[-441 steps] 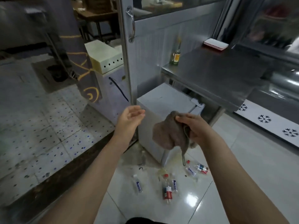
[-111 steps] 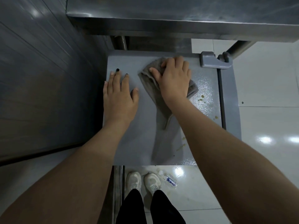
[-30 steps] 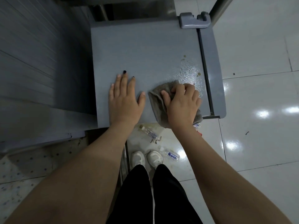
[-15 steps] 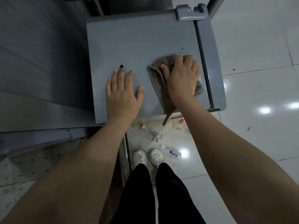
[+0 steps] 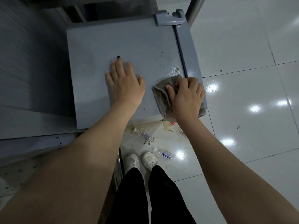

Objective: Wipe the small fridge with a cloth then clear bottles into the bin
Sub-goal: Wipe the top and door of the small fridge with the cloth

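Seen from above, the grey top of the small fridge [image 5: 113,42] fills the upper middle of the view, and both hands are on it. The left hand [image 5: 126,84] lies flat near the centre of the top, fingers straight and pointing toward 12 o'clock, palm down, holding nothing (one fingernail is dark). The right hand [image 5: 187,96] sits at the top's 4 o'clock corner, its fingers curled over a bunched grey-brown cloth [image 5: 161,97] and pressing it onto the surface; part of the cloth hangs past the near edge. Just beyond the cloth, toward 12 o'clock, the surface carries a wet sheen and a few small crumbs [image 5: 177,68]. A grey hinge cover [image 5: 169,17] sits at the top's 1 o'clock corner. Below the fridge's near edge, on the glossy white tiled floor [image 5: 242,110], lie two small clear bottles: one [image 5: 142,135] close to the fridge and another [image 5: 165,155] with a blue label, just beside the person's white shoes [image 5: 148,160] at 6 o'clock. The floor around them looks smeared and stained.
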Demonstrator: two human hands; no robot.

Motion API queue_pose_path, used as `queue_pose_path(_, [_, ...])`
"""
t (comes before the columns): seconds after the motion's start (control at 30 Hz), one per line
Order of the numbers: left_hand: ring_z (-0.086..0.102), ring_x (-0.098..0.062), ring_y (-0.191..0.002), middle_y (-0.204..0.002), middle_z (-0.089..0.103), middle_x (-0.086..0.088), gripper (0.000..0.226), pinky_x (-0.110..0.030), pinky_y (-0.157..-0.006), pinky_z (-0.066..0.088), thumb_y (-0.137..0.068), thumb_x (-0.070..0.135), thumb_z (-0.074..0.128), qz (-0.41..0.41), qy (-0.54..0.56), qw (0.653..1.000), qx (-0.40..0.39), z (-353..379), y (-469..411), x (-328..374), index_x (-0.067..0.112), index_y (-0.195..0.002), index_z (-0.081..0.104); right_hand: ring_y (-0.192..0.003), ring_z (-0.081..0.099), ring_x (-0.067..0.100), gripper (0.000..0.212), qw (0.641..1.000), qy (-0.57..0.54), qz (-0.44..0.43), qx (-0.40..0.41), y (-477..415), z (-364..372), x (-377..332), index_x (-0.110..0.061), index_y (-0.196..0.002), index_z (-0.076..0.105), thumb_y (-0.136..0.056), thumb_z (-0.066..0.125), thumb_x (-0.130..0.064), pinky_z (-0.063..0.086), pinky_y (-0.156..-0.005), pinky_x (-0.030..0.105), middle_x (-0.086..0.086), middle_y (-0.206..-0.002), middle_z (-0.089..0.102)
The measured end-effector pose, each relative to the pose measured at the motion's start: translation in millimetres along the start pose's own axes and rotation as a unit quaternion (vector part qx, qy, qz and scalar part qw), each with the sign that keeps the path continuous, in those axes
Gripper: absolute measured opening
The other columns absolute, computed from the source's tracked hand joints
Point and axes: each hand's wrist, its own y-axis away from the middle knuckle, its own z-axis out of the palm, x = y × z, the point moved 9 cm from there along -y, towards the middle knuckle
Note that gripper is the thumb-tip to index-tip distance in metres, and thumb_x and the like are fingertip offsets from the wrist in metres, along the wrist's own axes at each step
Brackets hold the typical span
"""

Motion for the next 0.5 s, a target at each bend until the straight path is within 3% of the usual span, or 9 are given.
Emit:
queue_pose_path(0.13, [0.006, -0.028, -0.144, -0.155, 0.015, -0.014, 0.05, -0.048, -0.116, 0.003, -0.091, 0.031, 0.039, -0.012, 0.005, 1.0, 0.003, 12, -9, 11, 0.01, -0.137, 0.035, -0.081, 0.055, 0.036, 0.042, 1.0, -0.005, 0.006, -0.012, -13, 6, 2, -0.007, -0.082, 0.059, -0.084, 0.047, -0.047, 0.042, -0.07, 0.042, 0.018, -0.092, 0.057])
queue_pose_path(0.3, [0.009, -0.03, -0.144, -0.154, 0.021, -0.016, 0.053, -0.051, -0.115, 0.005, -0.091, 0.037, 0.038, 0.003, -0.019, 0.999, 0.035, 18, -5, 11, 0.01, -0.137, 0.036, -0.102, 0.046, 0.033, 0.042, 0.996, 0.004, 0.005, -0.084, -53, 22, -3, -0.009, -0.102, 0.056, -0.092, 0.045, -0.048, 0.032, -0.083, 0.041, 0.016, -0.113, 0.05])
queue_pose_path(0.5, [0.03, -0.035, -0.137, -0.142, 0.042, -0.02, 0.051, -0.055, -0.111, 0.018, -0.082, 0.035, 0.04, 0.007, -0.012, 0.995, 0.094, 12, -4, 12, 0.006, -0.122, 0.051, -0.111, 0.042, 0.029, 0.044, 0.994, 0.032, -0.008, -0.103, -94, 37, -15, -0.011, -0.113, 0.051, -0.094, 0.038, -0.049, 0.03, -0.087, 0.038, 0.013, -0.121, 0.046])
